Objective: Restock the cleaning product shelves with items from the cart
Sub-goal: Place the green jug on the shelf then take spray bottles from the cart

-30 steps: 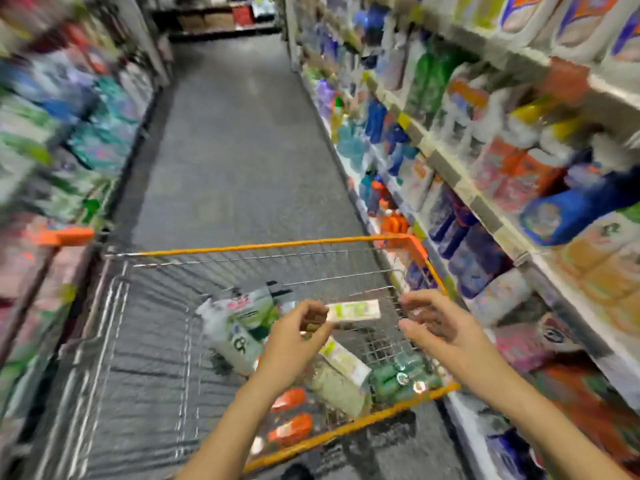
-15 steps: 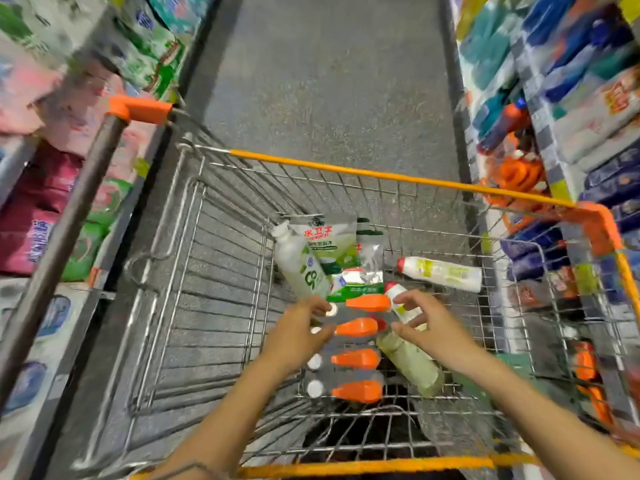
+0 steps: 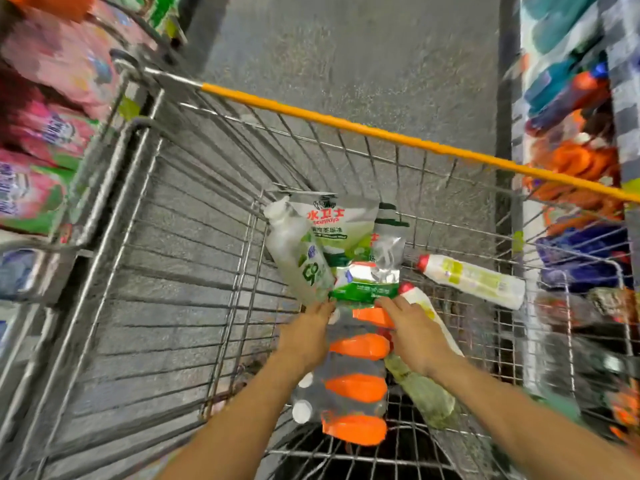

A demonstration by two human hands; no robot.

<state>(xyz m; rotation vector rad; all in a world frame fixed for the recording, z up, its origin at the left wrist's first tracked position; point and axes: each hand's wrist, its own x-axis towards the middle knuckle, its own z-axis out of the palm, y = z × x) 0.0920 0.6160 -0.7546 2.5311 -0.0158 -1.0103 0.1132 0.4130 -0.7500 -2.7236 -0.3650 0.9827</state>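
orange-capped shrink-wrapped bottle pack [image 3: 356, 386] in wire cart [image 3: 194, 237]; left hand [image 3: 308, 336], right hand [image 3: 415, 330] flank it, grip unclear.

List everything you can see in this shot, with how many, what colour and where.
cart: one, grey wire with orange rim, in the aisle.
orange bottles: four, orange and clear, in a row at the cart's near end.
pouches: at least two, green and white, mid-cart.
green-label bottle: one, white, leaning left of the pouches.
red-capped bottles: two, white, cart's right side.
pale green bottle: one, under the right forearm.
pink packs: several, left shelves.
shelf bottles: many, blue and orange, blurred, right shelves.
floor: grey, ahead.
left hand: beside the orange bottles, grip unclear.
right hand: fingertips at a pouch, grip unclear.
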